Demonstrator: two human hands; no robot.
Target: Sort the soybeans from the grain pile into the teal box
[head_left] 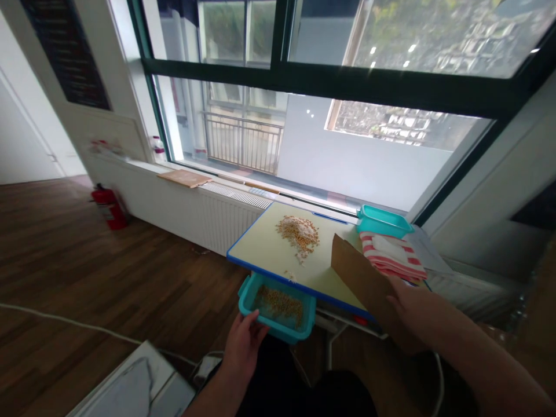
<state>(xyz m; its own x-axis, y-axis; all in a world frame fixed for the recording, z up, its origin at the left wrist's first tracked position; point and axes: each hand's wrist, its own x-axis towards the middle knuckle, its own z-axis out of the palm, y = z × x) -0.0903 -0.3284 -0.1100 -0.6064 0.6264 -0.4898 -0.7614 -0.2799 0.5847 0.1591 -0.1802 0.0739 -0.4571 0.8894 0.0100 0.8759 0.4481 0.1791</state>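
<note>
Operator's body. Left hand [245, 341]: bare, thumb and nearby fingers distinguishable. Left forearm [226, 382]: bare, tapering toward the wrist just behind the grip. Right hand [403, 301]: bare, outline soft, some fingers hidden at the grip. Right forearm [473, 347]: bare well back from the grip, broader farther from the wrist. Legwear [278, 388], below and between both grips: black, in two rounded forms; seams and weave too dark to read.
</note>
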